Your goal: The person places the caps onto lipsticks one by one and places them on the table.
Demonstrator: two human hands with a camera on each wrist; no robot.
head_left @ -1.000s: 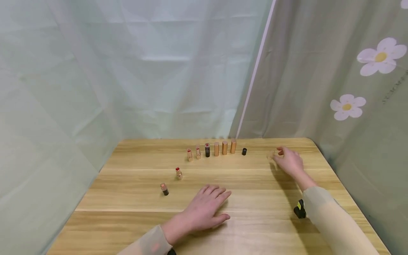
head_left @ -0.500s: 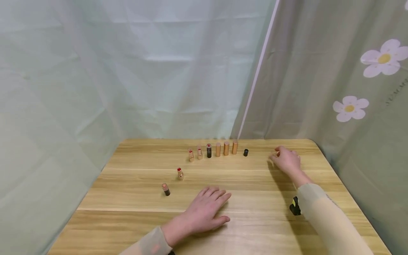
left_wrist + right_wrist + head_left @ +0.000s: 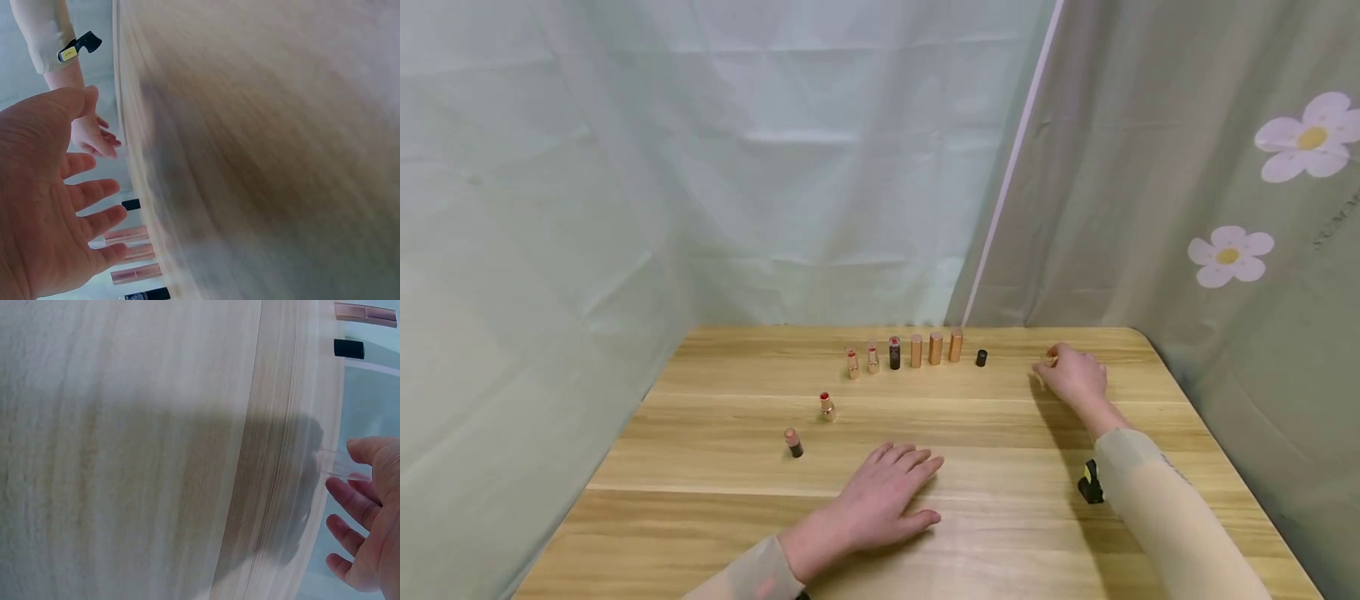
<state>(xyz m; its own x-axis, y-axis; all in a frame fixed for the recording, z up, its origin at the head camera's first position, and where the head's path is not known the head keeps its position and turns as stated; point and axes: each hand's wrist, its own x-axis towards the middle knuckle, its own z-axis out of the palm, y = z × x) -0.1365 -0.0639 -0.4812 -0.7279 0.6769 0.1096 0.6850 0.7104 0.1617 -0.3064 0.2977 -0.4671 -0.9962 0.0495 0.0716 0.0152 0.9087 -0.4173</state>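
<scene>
At the table's far right, my right hand [image 3: 1075, 379] pinches a small see-through cap [image 3: 331, 464] between thumb and forefinger; its other fingers bend loosely. In the right wrist view the cap's end is at the tabletop, and whether it touches cannot be made out. My left hand [image 3: 883, 504] lies palm down over the near middle of the table, fingers straight and spread, holding nothing. Left of it stand an uncapped red lipstick [image 3: 827, 407] in a gold tube and a pinkish lipstick [image 3: 793, 443] with a black base.
Along the back of the wooden table [image 3: 700, 467] runs a row: two red lipsticks in gold tubes, a black lipstick [image 3: 894, 353], several copper-coloured tubes [image 3: 936, 348] and a short black cap [image 3: 981, 358]. A pale curtain [image 3: 820, 183] hangs behind and beside the table.
My right hand has shifted slightly left, and its thumb and forefinger have drawn closer together at the clear cap. The left hand stays where it was. The head view has turned a little.
</scene>
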